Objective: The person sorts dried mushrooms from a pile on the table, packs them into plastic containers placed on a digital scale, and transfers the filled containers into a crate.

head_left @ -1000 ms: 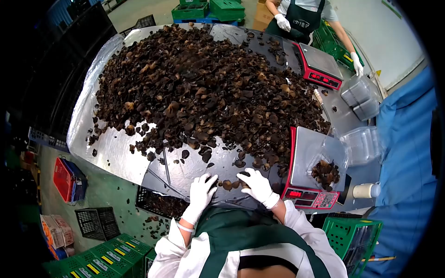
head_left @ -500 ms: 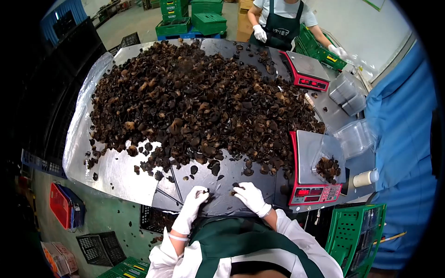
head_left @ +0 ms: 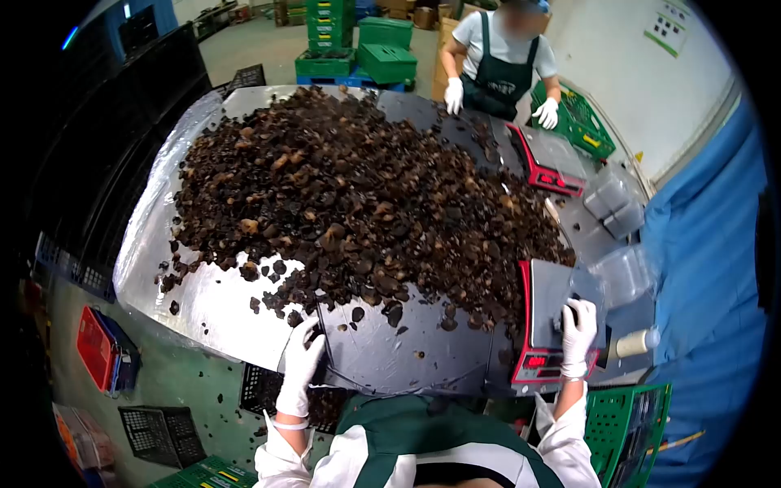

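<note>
A large heap of dark brown wood ear mushrooms point(head_left: 350, 187) covers much of the metal table point(head_left: 220, 321). My left hand point(head_left: 303, 358), in a white glove, is at the heap's front edge beside a few loose pieces, its thumb and fingers apart. My right hand point(head_left: 578, 333), also gloved, is over the near red scale point(head_left: 540, 366), fingers curled down at the clear plastic tub point(head_left: 587, 286) on its pan. The hand hides most of the tub's contents, and whatever is in the fingertips cannot be made out.
Across the table stands a co-worker point(head_left: 504, 73) in white gloves, near a second red scale point(head_left: 555, 172). Stacked clear tubs point(head_left: 614, 199) and a white cylindrical container point(head_left: 636, 343) are at the right. Green crates point(head_left: 622, 423) and a black crate point(head_left: 163, 435) stand below the table.
My left hand has moved left and forward to the heap's edge. My right hand has gone from the table front to the tub on the scale. The co-worker's hands have shifted; the view has tilted slightly.
</note>
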Available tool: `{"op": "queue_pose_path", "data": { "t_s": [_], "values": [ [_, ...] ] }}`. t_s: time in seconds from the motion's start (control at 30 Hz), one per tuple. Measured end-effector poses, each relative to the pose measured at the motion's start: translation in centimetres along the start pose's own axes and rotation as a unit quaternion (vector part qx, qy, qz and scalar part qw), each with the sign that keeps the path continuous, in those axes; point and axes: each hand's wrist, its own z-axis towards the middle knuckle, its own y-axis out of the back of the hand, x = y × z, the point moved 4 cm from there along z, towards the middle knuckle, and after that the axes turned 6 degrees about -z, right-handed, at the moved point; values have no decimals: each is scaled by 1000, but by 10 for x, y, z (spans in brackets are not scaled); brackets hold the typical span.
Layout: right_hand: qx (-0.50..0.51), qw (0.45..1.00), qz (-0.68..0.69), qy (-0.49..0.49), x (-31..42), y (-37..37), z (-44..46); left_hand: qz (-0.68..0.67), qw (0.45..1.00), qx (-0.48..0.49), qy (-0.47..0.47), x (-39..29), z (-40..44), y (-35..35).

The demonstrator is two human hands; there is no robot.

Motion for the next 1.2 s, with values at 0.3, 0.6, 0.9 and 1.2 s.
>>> {"op": "queue_pose_path", "data": {
  "t_s": [0.3, 0.6, 0.9, 1.2],
  "values": [
    [81, 995, -6, 53, 26, -10, 0, 371, 908, -188, 53, -16, 35, 39],
    [403, 867, 258, 142, 98, -142, -122, 326, 942, -33, -74, -48, 95, -20],
    [427, 865, 262, 20, 77, -168, -126, 235, 943, 46, -233, -34, 55, -133],
    [424, 840, 326, -86, 67, -174, -132, 262, 867, 284, -315, -48, -12, -177]
  ]
}}
